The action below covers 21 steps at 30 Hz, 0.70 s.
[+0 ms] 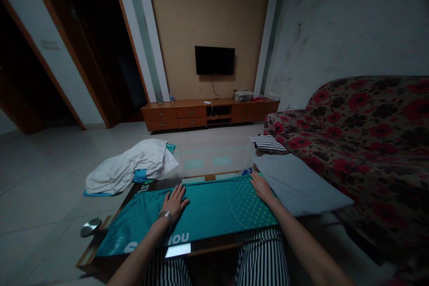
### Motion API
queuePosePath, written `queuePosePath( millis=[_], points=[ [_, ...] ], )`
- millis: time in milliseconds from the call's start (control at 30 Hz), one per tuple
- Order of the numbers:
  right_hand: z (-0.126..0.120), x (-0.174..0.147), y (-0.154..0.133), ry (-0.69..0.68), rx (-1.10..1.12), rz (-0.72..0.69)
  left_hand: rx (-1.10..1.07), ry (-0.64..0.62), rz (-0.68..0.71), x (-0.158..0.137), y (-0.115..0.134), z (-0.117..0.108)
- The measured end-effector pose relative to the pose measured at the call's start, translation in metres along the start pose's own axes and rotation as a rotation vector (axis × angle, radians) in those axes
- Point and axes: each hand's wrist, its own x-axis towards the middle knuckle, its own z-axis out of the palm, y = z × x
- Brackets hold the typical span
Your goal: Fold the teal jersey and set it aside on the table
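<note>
Left hand [174, 202] is lying flat, fingers spread, palm down on the teal shirt [208, 210], wrist bent back, forearm reaching in from below. I'm seeing the right hand [261, 187] pressing open-palmed on the shirt's right edge, arm stretched out. That shirt is lying spread across the table [97, 250], beside a grey cloth [298, 183].

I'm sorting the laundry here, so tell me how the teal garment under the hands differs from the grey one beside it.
The teal garment has white lettering and a dotted pattern; the grey garment is plain. The teal one lies in front of the person with the left hand and right hand pressed flat on it; the grey one lies untouched to its right, nearer the sofa. Both lie spread flat on the table.
</note>
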Motion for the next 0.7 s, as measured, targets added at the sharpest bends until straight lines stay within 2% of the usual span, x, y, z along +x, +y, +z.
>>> queuePosePath(
  millis=[100, 200, 333, 400, 533, 700],
  points=[
    [-0.019, -0.005, -0.006, 0.023, -0.012, 0.068, -0.009, 0.008, 0.0, 0.0, -0.001, 0.001],
    [-0.039, -0.025, -0.007, 0.059, -0.057, 0.156, -0.026, 0.024, 0.01, 0.001, -0.003, 0.004],
    [-0.06, -0.072, -0.011, -0.069, -0.165, 0.3, -0.051, 0.038, 0.014, 0.003, -0.005, 0.009],
    [-0.064, -0.098, -0.016, -0.147, -0.243, 0.354, -0.056, 0.038, 0.011, 0.002, -0.005, 0.01],
    [-0.064, -0.135, -0.022, -0.18, -0.365, 0.381, -0.068, 0.03, 0.018, -0.005, 0.0, 0.006],
    [-0.062, -0.141, -0.023, -0.204, -0.394, 0.436, -0.121, -0.036, 0.002, -0.01, 0.003, -0.003]
  ],
)
